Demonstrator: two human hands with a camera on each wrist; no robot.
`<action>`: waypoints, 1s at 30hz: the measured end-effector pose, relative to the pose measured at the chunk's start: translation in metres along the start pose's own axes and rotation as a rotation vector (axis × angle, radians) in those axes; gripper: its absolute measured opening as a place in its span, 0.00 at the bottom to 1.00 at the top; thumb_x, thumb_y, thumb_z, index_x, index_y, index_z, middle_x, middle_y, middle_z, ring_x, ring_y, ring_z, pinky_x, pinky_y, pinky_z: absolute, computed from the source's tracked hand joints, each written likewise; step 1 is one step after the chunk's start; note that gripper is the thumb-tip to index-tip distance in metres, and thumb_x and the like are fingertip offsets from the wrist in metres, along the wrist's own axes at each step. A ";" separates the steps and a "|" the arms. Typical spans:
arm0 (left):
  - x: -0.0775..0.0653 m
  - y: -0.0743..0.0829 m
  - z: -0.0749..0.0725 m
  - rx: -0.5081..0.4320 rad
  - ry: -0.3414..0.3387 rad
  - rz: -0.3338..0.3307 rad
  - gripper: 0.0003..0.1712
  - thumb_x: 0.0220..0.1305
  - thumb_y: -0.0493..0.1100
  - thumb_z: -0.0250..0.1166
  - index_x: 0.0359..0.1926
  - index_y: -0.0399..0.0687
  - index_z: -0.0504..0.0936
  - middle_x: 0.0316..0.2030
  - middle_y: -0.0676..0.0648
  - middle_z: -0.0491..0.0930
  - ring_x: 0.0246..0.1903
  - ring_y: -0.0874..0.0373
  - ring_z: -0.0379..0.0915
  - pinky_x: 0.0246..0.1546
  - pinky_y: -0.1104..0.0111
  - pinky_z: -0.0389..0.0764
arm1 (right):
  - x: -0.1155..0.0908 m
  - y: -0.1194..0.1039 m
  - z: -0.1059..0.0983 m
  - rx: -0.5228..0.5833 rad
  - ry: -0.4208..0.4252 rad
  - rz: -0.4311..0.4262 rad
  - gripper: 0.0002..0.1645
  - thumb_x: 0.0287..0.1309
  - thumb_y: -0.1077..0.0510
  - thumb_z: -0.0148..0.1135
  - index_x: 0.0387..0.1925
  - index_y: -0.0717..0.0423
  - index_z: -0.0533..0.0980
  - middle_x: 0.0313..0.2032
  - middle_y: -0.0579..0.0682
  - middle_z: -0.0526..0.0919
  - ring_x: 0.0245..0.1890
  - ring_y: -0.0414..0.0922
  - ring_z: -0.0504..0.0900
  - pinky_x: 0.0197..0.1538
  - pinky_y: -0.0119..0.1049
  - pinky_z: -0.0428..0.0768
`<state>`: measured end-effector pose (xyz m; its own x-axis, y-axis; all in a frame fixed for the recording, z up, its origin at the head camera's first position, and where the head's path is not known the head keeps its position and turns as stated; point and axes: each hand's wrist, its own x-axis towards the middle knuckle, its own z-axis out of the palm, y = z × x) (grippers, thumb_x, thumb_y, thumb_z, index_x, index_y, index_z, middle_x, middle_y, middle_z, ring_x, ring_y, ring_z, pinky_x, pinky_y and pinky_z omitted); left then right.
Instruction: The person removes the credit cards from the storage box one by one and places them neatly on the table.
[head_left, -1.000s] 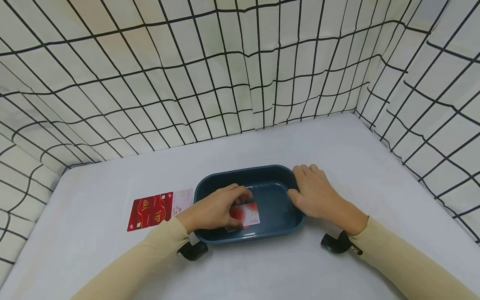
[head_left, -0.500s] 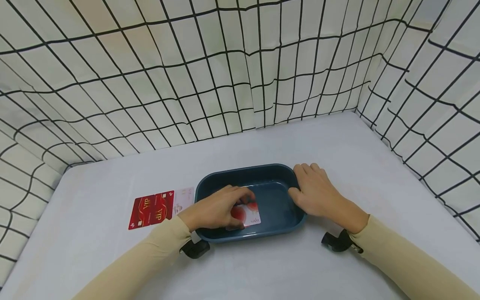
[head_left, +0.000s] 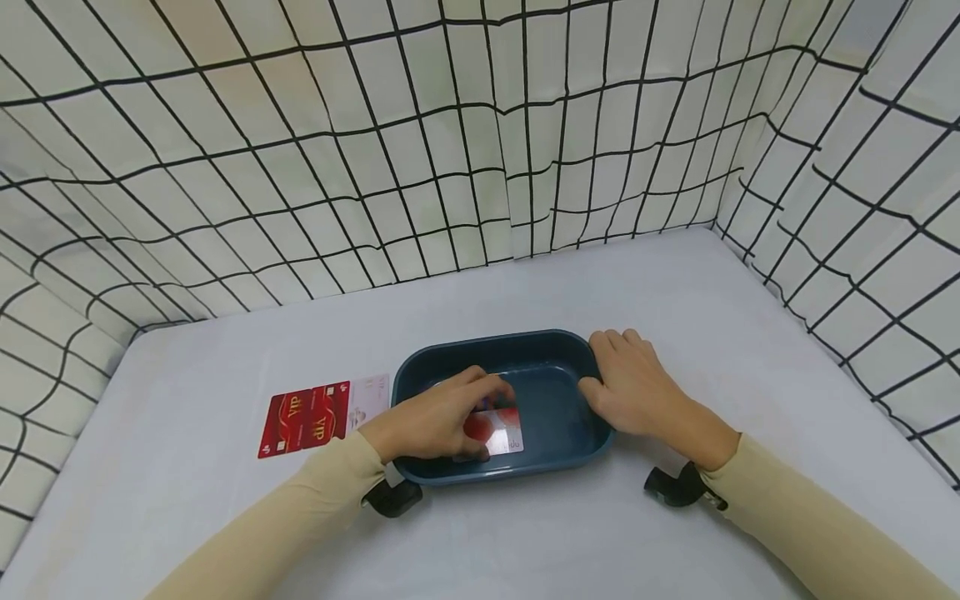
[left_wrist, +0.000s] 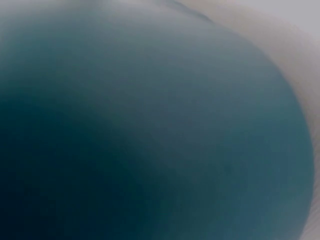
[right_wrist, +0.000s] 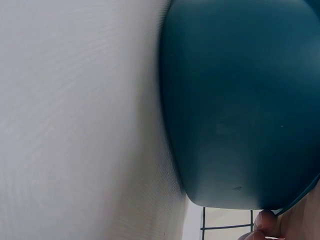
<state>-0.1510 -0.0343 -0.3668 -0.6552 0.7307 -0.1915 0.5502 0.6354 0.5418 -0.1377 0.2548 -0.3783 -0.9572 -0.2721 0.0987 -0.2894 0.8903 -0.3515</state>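
A dark blue oblong tray [head_left: 555, 404] stands on the white table. My left hand [head_left: 438, 418] reaches in over its left end, thumb and fingers curled at opposite edges of a white card [head_left: 513, 442] with red round shapes, gripping it. Part of that card is hidden behind the hand. My right hand [head_left: 632, 385] holds the tray's right end, thumb on the inner side and fingers over the rim. Close up, the left wrist view is filled by the tray's blurred outer wall [left_wrist: 225, 130]. The right wrist view shows the tray's outside [right_wrist: 240, 100] and some right-hand fingers [right_wrist: 266, 220].
Left of the tray, two red VIP cards [head_left: 324, 423] and a pale pink card [head_left: 367, 395] lie in a row on the table [head_left: 525, 542]. A black wire grid [head_left: 491, 108] over white cloth borders the back and sides.
The card under my left hand shifts slightly in tilt, and a glare now shows on it. Both hands and the tray otherwise stay nearly in place.
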 end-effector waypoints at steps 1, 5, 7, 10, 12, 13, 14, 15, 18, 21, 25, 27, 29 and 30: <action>0.000 0.000 0.000 -0.002 0.001 -0.003 0.38 0.57 0.44 0.79 0.67 0.55 0.73 0.58 0.47 0.77 0.58 0.54 0.74 0.59 0.59 0.85 | 0.000 0.000 0.000 0.003 -0.001 0.001 0.13 0.58 0.55 0.51 0.40 0.60 0.72 0.32 0.53 0.74 0.35 0.50 0.65 0.39 0.39 0.61; 0.001 0.000 0.001 -0.020 -0.015 -0.029 0.38 0.57 0.43 0.78 0.67 0.55 0.72 0.59 0.47 0.78 0.59 0.53 0.73 0.60 0.57 0.84 | -0.001 0.001 0.001 0.009 -0.006 0.007 0.12 0.58 0.56 0.51 0.39 0.60 0.72 0.32 0.52 0.73 0.35 0.50 0.64 0.40 0.39 0.60; 0.001 0.000 0.001 -0.029 -0.025 -0.041 0.38 0.57 0.43 0.78 0.67 0.55 0.72 0.59 0.46 0.79 0.59 0.53 0.72 0.59 0.57 0.84 | -0.002 0.001 0.002 0.014 -0.006 0.008 0.12 0.58 0.56 0.51 0.39 0.60 0.72 0.32 0.52 0.72 0.35 0.50 0.64 0.39 0.39 0.60; 0.001 0.001 0.002 -0.031 -0.030 -0.046 0.38 0.57 0.43 0.78 0.67 0.55 0.72 0.59 0.46 0.78 0.59 0.53 0.71 0.57 0.57 0.85 | -0.003 0.001 0.003 0.016 -0.007 0.009 0.12 0.58 0.56 0.51 0.39 0.60 0.72 0.32 0.52 0.72 0.35 0.50 0.64 0.39 0.39 0.60; 0.001 0.001 0.002 -0.023 -0.029 -0.039 0.38 0.57 0.43 0.78 0.67 0.55 0.72 0.59 0.46 0.78 0.59 0.53 0.71 0.56 0.58 0.86 | -0.003 0.001 0.004 0.016 -0.004 0.008 0.12 0.58 0.56 0.51 0.39 0.60 0.72 0.32 0.52 0.73 0.35 0.50 0.64 0.39 0.39 0.60; 0.001 0.001 0.002 -0.018 -0.027 -0.034 0.38 0.57 0.43 0.79 0.67 0.55 0.72 0.58 0.46 0.78 0.59 0.53 0.71 0.56 0.58 0.85 | -0.003 0.002 0.004 0.015 -0.004 0.008 0.12 0.58 0.56 0.51 0.39 0.60 0.72 0.32 0.52 0.73 0.35 0.50 0.64 0.39 0.39 0.60; 0.000 0.002 0.001 -0.013 -0.026 -0.028 0.38 0.57 0.44 0.79 0.66 0.55 0.73 0.58 0.47 0.78 0.59 0.53 0.71 0.57 0.57 0.85 | -0.003 0.002 0.004 0.015 -0.003 0.007 0.12 0.58 0.56 0.51 0.39 0.60 0.72 0.32 0.52 0.73 0.35 0.50 0.64 0.39 0.39 0.60; 0.000 0.001 0.001 -0.008 -0.024 -0.023 0.38 0.56 0.44 0.79 0.66 0.55 0.73 0.58 0.47 0.78 0.59 0.53 0.71 0.57 0.57 0.85 | -0.003 0.002 0.004 0.014 -0.002 0.006 0.12 0.58 0.56 0.51 0.39 0.60 0.72 0.32 0.52 0.73 0.35 0.49 0.64 0.39 0.39 0.60; 0.000 0.001 0.000 -0.006 -0.012 -0.008 0.39 0.56 0.44 0.79 0.67 0.55 0.72 0.57 0.48 0.78 0.57 0.55 0.73 0.58 0.58 0.84 | -0.002 0.002 0.004 0.013 -0.001 0.006 0.12 0.58 0.56 0.51 0.40 0.60 0.72 0.33 0.52 0.73 0.35 0.49 0.64 0.39 0.39 0.60; -0.001 0.001 0.000 -0.027 -0.010 -0.004 0.40 0.57 0.42 0.78 0.68 0.56 0.70 0.56 0.49 0.78 0.55 0.57 0.74 0.59 0.59 0.84 | -0.002 0.001 0.004 0.012 0.000 0.004 0.12 0.58 0.56 0.51 0.39 0.59 0.72 0.32 0.52 0.73 0.35 0.49 0.64 0.39 0.39 0.60; -0.002 0.001 -0.002 -0.049 -0.010 0.003 0.40 0.59 0.41 0.77 0.69 0.57 0.70 0.56 0.49 0.78 0.54 0.57 0.75 0.60 0.60 0.83 | -0.002 0.001 0.003 0.011 0.006 -0.003 0.11 0.58 0.56 0.50 0.39 0.59 0.72 0.32 0.52 0.73 0.34 0.49 0.64 0.39 0.38 0.60; -0.003 0.001 -0.002 -0.051 -0.007 0.018 0.39 0.60 0.40 0.76 0.69 0.55 0.70 0.56 0.49 0.78 0.54 0.57 0.75 0.59 0.60 0.83 | -0.002 0.000 0.003 0.011 0.009 -0.006 0.11 0.57 0.56 0.50 0.38 0.59 0.72 0.32 0.52 0.73 0.34 0.49 0.64 0.39 0.38 0.60; -0.003 0.000 -0.003 -0.059 -0.003 0.033 0.37 0.61 0.40 0.75 0.69 0.55 0.70 0.56 0.48 0.79 0.53 0.57 0.76 0.58 0.62 0.84 | -0.001 -0.001 0.003 0.012 0.010 -0.006 0.11 0.57 0.56 0.50 0.38 0.59 0.72 0.32 0.52 0.73 0.34 0.49 0.64 0.39 0.38 0.60; -0.003 0.000 -0.003 -0.062 0.001 0.044 0.36 0.62 0.40 0.74 0.69 0.54 0.70 0.55 0.48 0.80 0.53 0.58 0.76 0.57 0.63 0.84 | -0.001 -0.001 0.002 0.013 0.010 -0.005 0.11 0.57 0.56 0.50 0.38 0.59 0.72 0.32 0.52 0.73 0.34 0.49 0.64 0.39 0.38 0.60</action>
<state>-0.1510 -0.0376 -0.3639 -0.6311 0.7578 -0.1657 0.5457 0.5856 0.5994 -0.1362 0.2535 -0.3803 -0.9557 -0.2731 0.1101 -0.2945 0.8841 -0.3630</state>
